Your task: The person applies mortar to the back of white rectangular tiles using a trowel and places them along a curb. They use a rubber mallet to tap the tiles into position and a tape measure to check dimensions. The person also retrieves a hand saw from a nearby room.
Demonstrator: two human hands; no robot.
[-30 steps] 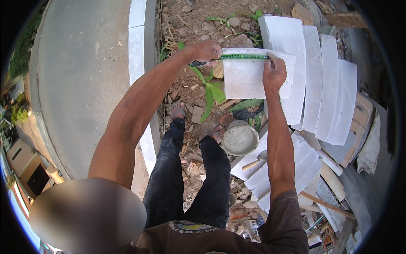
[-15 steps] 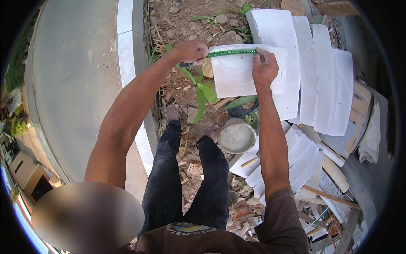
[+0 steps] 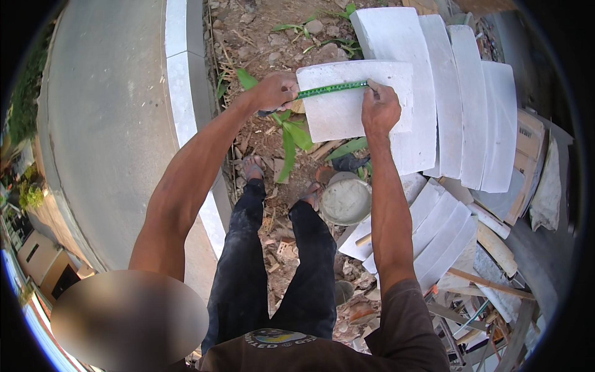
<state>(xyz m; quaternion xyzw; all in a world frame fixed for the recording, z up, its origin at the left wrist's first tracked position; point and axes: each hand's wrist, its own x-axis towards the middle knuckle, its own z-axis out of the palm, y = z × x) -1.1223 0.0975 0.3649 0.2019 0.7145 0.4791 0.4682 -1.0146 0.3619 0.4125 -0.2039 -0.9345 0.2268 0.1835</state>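
A green tape measure (image 3: 331, 90) lies stretched across a white block (image 3: 338, 118). At the block's left edge my left hand (image 3: 277, 93) is closed round the tape's case, which is mostly hidden by the fingers. My right hand (image 3: 380, 111) pinches the free end of the tape above the right half of the block. This block rests partly on a larger white slab (image 3: 421, 111), the leftmost of a leaning row.
More white slabs (image 3: 474, 111) lean to the right, with a lower stack (image 3: 443, 229) nearer me. A round bucket (image 3: 346, 198) of grey material stands by my foot. Wood scraps (image 3: 489, 282) lie at the lower right. A white kerb (image 3: 184, 80) borders the road at left.
Both hands have brought the stretched tape a little toward me across the block, and it slants slightly more. The whole view has shifted slightly.
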